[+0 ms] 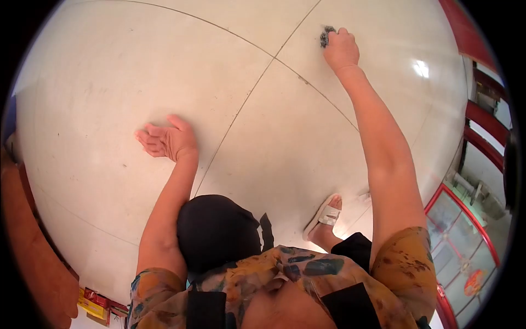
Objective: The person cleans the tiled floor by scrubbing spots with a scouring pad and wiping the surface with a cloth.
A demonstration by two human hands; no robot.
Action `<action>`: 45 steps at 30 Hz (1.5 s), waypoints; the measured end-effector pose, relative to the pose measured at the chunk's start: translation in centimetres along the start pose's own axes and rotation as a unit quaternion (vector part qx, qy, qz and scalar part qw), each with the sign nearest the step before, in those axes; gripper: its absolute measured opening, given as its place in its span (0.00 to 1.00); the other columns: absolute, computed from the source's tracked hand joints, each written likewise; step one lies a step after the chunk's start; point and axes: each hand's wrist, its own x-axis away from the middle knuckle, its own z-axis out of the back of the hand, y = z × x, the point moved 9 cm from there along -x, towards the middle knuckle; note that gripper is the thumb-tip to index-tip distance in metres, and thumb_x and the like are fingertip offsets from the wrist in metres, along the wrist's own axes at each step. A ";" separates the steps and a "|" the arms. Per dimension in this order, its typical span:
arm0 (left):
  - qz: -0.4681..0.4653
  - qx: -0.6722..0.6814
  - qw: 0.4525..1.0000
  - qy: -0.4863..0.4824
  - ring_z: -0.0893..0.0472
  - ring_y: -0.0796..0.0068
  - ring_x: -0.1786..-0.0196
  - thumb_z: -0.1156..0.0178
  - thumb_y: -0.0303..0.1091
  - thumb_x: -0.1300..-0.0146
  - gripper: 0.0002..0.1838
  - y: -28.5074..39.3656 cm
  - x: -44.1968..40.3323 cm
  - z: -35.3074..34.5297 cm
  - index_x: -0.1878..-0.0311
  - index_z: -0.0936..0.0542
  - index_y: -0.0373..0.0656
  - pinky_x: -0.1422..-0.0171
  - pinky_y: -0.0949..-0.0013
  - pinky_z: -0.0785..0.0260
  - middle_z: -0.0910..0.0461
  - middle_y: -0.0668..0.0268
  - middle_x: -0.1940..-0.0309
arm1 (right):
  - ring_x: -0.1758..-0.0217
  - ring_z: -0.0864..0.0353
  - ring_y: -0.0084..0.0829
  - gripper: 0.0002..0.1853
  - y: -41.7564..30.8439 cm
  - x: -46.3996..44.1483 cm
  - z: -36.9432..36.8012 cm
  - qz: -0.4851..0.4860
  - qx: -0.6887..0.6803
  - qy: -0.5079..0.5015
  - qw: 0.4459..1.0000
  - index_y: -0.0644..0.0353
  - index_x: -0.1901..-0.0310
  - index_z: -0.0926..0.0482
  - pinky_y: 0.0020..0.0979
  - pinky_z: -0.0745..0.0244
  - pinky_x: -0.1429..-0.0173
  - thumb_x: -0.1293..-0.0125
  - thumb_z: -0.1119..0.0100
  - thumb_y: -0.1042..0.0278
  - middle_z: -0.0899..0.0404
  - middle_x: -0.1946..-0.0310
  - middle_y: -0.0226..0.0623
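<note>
My right hand [342, 50] reaches far out at the upper right, its fingers closed around a dark grey, wiry scouring pad [327, 36]. The pad is pressed between the hand and the pale tiled floor [296, 126], and part of it is hidden under the fingers. On the left, my left hand [169, 140] holds nothing. Its palm is turned partly up, with the thumb apart and the fingers loosely bent, close above or on the tile; contact is hard to tell.
My knee in black cloth [216, 233] and a sandalled foot [329, 214] are below. Dark red wooden furniture [485, 126] and a red-framed glass panel [463, 236] line the right. Brown wooden furniture [33, 257] stands at the left edge, near yellow and red boxes [93, 307].
</note>
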 end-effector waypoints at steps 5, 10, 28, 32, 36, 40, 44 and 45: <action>-0.001 0.039 0.999 -0.018 0.55 0.51 0.27 0.49 0.49 0.41 0.31 0.4 0.0 0.8 0.42 0.44 0.40 0.30 0.47 0.64 0.49 0.48 0.35 | 0.57 0.26 0.44 0.07 -0.8 0.4 -3.0 0.172 0.086 0.005 0.981 0.63 0.68 0.24 0.42 0.24 0.57 0.51 0.47 0.79 0.27 0.63 0.42; 0.018 0.028 0.999 -0.041 0.57 0.50 0.27 0.50 0.48 0.41 0.31 0.5 0.0 0.4 0.42 0.45 0.39 0.28 0.46 0.66 0.54 0.47 0.33 | 0.57 0.25 0.44 0.09 -0.6 -0.4 -2.8 0.148 0.083 -0.003 0.985 0.63 0.66 0.24 0.42 0.24 0.55 0.52 0.47 0.82 0.26 0.62 0.42; 0.011 0.028 0.999 -0.032 0.54 0.50 0.29 0.51 0.51 0.41 0.31 0.1 0.2 0.3 0.43 0.44 0.39 0.30 0.48 0.63 0.50 0.48 0.35 | 0.58 0.27 0.42 0.09 -4.8 2.6 -2.2 0.259 0.020 0.012 0.965 0.62 0.69 0.22 0.39 0.25 0.57 0.55 0.47 0.81 0.27 0.63 0.39; 0.016 0.016 1.000 -0.020 0.51 0.50 0.32 0.52 0.53 0.41 0.30 0.3 0.2 0.5 0.45 0.43 0.40 0.32 0.50 0.60 0.47 0.49 0.36 | 0.56 0.26 0.43 0.09 -2.5 5.0 -2.5 0.186 -0.016 0.008 0.982 0.60 0.69 0.21 0.40 0.25 0.56 0.54 0.46 0.80 0.26 0.62 0.40; -0.006 0.003 1.000 -0.004 0.52 0.50 0.31 0.51 0.53 0.41 0.30 0.3 0.2 0.4 0.44 0.43 0.40 0.32 0.49 0.61 0.47 0.49 0.36 | 0.54 0.26 0.45 0.07 9.1 2.8 -2.9 -0.080 0.069 -0.038 0.994 0.60 0.66 0.20 0.42 0.26 0.54 0.46 0.46 0.76 0.25 0.61 0.42; 0.012 0.019 0.999 -0.041 0.55 0.49 0.29 0.51 0.50 0.41 0.31 0.3 0.3 0.5 0.42 0.44 0.39 0.30 0.46 0.64 0.52 0.48 0.34 | 0.57 0.26 0.46 0.08 -1.0 5.0 -0.8 0.136 0.004 0.057 0.989 0.61 0.67 0.22 0.44 0.27 0.55 0.50 0.46 0.78 0.26 0.64 0.44; 0.018 0.030 0.998 -0.045 0.57 0.48 0.27 0.50 0.49 0.42 0.31 0.2 0.1 0.2 0.42 0.45 0.38 0.29 0.45 0.65 0.53 0.47 0.34 | 0.57 0.25 0.44 0.05 -1.3 6.7 0.2 0.168 -0.054 0.124 0.976 0.62 0.71 0.21 0.44 0.25 0.57 0.50 0.46 0.77 0.24 0.64 0.44; 0.018 0.040 0.998 -0.049 0.57 0.48 0.28 0.50 0.49 0.42 0.32 0.3 0.1 0.1 0.42 0.45 0.38 0.29 0.45 0.65 0.52 0.47 0.34 | 0.57 0.24 0.44 0.06 3.2 4.7 -1.8 0.072 0.052 0.055 0.995 0.62 0.70 0.21 0.43 0.25 0.57 0.48 0.47 0.75 0.23 0.62 0.43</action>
